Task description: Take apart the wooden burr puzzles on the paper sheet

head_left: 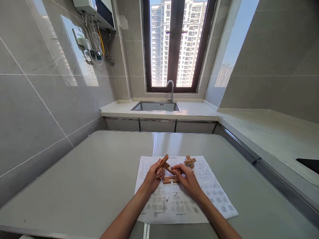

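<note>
The sheet of diagrams lies flat under both wrists, readable while working. The left hand pinches a wooden bar, tilted up past its fingertips. The right hand grips, it seems, a notched piece between the two hands. Beyond the right fingertips sits a finished knot.
</note>
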A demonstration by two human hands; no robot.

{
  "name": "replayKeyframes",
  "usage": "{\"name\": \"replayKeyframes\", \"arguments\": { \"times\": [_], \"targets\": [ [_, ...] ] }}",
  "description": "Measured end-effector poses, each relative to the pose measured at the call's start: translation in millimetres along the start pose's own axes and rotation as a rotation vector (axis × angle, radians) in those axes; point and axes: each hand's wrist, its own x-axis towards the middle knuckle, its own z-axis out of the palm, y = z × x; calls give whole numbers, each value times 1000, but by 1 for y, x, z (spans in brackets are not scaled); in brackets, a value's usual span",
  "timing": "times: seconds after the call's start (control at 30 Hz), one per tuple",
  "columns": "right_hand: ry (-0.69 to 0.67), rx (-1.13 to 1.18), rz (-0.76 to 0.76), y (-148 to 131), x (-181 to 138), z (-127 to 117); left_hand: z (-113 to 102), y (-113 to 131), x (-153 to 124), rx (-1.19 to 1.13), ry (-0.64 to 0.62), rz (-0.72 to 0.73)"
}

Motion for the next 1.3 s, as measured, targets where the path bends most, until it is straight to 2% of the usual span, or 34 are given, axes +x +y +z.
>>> {"name": "replayKeyframes", "arguments": {
  "times": [0.2,0.37,0.47,0.63,0.73,0.83,0.93,1.03,1.17,1.3],
  "targets": [
    [3,-28,-15,1,-1,1,1,1,2,111,77,21],
    [26,-50,-14,2,0,0,-4,11,3,-204,95,44],
    [50,-79,13,7,0,-1,-10,17,4,-211,136,102],
    [106,-169,7,17,0,3,-10,9,6,201,236,155],
    [126,-205,2,23,0,4,-2,3,2,579,250,231],
    [129,-220,20,29,0,3,6,1,-6,926,155,296],
    [121,-231,47,35,0,4,10,-2,-14,1176,4,309],
    [115,-243,63,38,-1,5,9,-6,-18,1380,-121,393],
    [97,-271,49,39,-1,6,6,-12,-16,1529,-187,515],
    [72,-294,46,38,-2,6,6,-13,-15,1580,-251,580]
  ]
}}
